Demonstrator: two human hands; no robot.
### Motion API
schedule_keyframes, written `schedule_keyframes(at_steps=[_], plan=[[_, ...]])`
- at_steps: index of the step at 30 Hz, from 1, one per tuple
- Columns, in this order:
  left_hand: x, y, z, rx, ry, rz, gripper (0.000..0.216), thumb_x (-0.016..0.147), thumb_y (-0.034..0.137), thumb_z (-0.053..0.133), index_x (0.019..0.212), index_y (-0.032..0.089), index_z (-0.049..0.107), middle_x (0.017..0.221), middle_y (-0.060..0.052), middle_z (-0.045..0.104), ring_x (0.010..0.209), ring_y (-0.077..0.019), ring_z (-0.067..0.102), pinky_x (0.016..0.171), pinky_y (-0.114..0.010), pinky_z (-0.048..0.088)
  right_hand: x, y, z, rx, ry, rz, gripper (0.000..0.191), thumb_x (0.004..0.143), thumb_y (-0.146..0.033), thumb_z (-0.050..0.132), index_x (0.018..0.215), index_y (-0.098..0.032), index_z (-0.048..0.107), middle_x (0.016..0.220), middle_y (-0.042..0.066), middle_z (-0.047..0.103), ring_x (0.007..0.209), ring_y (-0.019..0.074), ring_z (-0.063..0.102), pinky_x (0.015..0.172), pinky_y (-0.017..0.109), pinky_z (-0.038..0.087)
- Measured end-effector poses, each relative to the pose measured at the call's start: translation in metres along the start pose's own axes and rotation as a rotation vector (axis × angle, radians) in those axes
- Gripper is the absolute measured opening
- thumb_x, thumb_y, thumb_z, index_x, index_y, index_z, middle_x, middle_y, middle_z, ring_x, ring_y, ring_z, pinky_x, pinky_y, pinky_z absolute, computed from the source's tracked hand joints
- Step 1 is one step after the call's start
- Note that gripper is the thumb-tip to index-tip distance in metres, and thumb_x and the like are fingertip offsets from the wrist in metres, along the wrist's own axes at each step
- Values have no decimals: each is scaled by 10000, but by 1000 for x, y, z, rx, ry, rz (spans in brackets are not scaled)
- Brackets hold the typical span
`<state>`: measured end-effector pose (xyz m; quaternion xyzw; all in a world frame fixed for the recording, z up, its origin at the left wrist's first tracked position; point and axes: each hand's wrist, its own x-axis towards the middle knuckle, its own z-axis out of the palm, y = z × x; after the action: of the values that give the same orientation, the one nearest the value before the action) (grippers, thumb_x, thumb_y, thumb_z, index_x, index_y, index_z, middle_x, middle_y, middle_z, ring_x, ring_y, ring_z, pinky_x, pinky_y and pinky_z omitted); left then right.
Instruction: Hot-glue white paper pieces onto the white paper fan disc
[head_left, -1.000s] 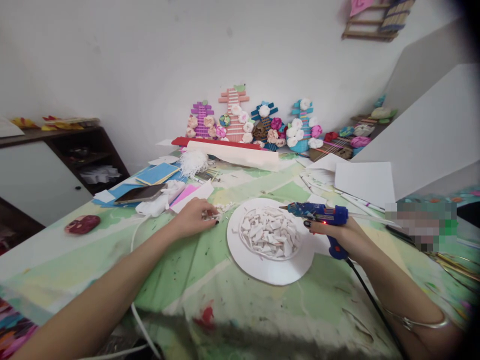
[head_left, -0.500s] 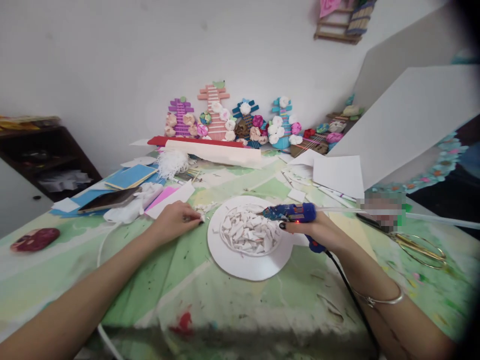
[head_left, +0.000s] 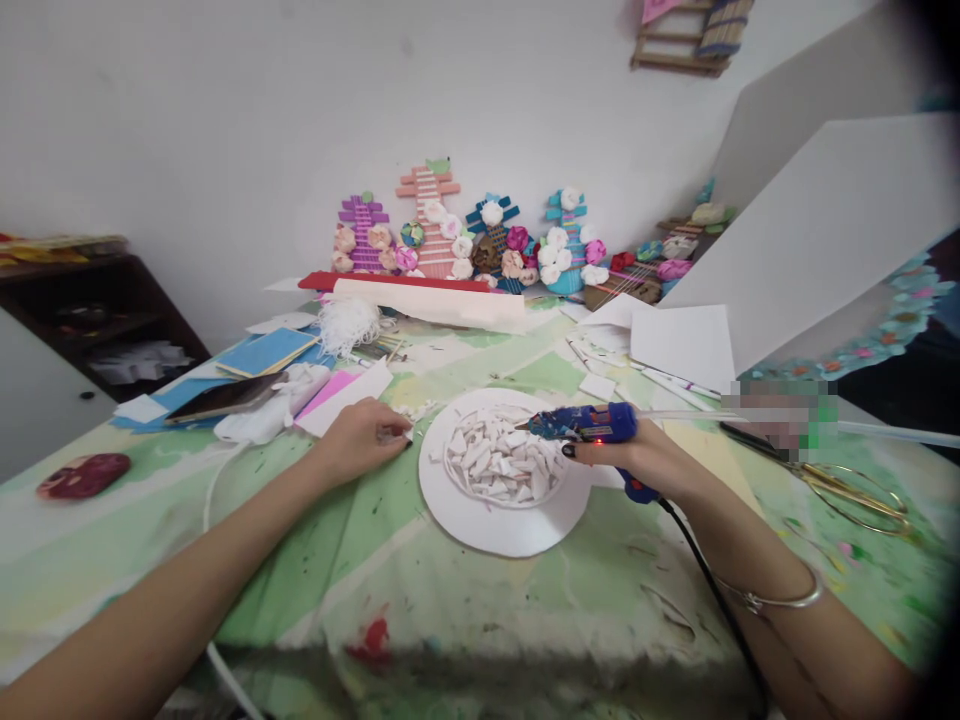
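Note:
My right hand (head_left: 645,458) is wrapped around a blue hot glue gun (head_left: 589,422), whose small red light glows. Its nozzle points left over the far side of a heap of white chips (head_left: 501,462), and a long pale glue stick (head_left: 690,414) runs out of its back. The chips lie inside a ring in the middle of a round white board (head_left: 502,538). Left of the board, my left hand (head_left: 369,437) has its fingertips pinched on a small white chip (head_left: 409,435), beside loose scraps (head_left: 426,410) on the table.
Gold-handled scissors (head_left: 855,492) lie at the right. A phone (head_left: 221,398), blue sheets (head_left: 270,352) and white shredded paper (head_left: 349,325) are at the left. Flower-decorated crafts (head_left: 431,225) line the wall behind paper rolls (head_left: 427,303). A black cord (head_left: 709,580) trails off the front edge.
The view has shifted slightly, so everything sits a little further right. Both hands keep nearly the same poses, and the glue gun stays over the chips.

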<state>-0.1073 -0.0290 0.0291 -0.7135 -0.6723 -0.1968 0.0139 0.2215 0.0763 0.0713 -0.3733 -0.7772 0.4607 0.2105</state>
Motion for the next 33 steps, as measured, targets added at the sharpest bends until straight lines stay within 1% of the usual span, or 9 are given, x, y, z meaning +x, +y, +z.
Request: schedule_keyframes(at_steps=[4,7,12,17,21,24,28,30,33], plan=[[0,0,1,-2,-8,16,279,726,282,529,939,181,680,782,-39,670,734,-177,579,678,-277,439,0,2,-1,-29,28,25,302,639,-333,682,911,-202,690,920,34,683,887,261,590,771,332,466],[0,1,2,22,-16,30,249,736,280,522,896,191,690,770,-38,662,739,-179,568,680,-279,431,-1,2,-1,-42,19,17,286,647,-352,680,894,-207,695,890,31,687,874,262,597,755,330,468],[1,-1,1,26,-17,76,213,748,256,515,854,217,696,783,-34,673,778,-184,563,703,-281,428,-1,0,0,7,1,0,305,651,-323,680,932,-204,690,939,34,684,929,272,594,802,336,467],[1,-1,0,-16,-39,108,231,746,207,490,867,208,687,784,-38,665,782,-181,560,706,-279,433,-1,-1,0,8,-15,-16,298,642,-311,677,920,-206,698,946,31,686,914,262,599,757,306,481],[1,-1,-1,-19,-64,183,254,761,172,462,900,206,672,821,-50,644,819,-187,545,734,-286,427,0,1,-1,-32,-6,7,228,630,-310,674,827,-196,686,833,23,680,817,235,602,701,292,477],[2,-3,-1,-8,-76,236,268,775,169,452,927,211,669,839,-58,628,829,-194,533,736,-292,422,0,3,-2,-58,0,37,203,612,-305,674,780,-191,679,759,20,669,742,218,591,617,277,465],[3,-7,1,43,-81,281,271,787,168,439,914,211,674,819,-61,621,810,-193,522,712,-290,418,-1,-1,-2,-59,-22,58,210,585,-288,666,769,-187,686,708,13,657,681,201,572,538,260,436],[3,-10,2,71,-72,285,259,789,171,435,893,202,671,800,-60,625,806,-194,521,707,-291,419,-3,-4,-2,-59,-40,55,219,586,-280,656,782,-187,687,700,6,649,659,185,557,525,251,423],[3,-11,5,86,-36,254,248,782,183,440,876,197,669,793,-58,637,818,-195,530,712,-291,428,-6,-7,-2,-57,-48,55,218,591,-274,638,785,-187,687,650,-7,622,600,153,520,493,238,393]])
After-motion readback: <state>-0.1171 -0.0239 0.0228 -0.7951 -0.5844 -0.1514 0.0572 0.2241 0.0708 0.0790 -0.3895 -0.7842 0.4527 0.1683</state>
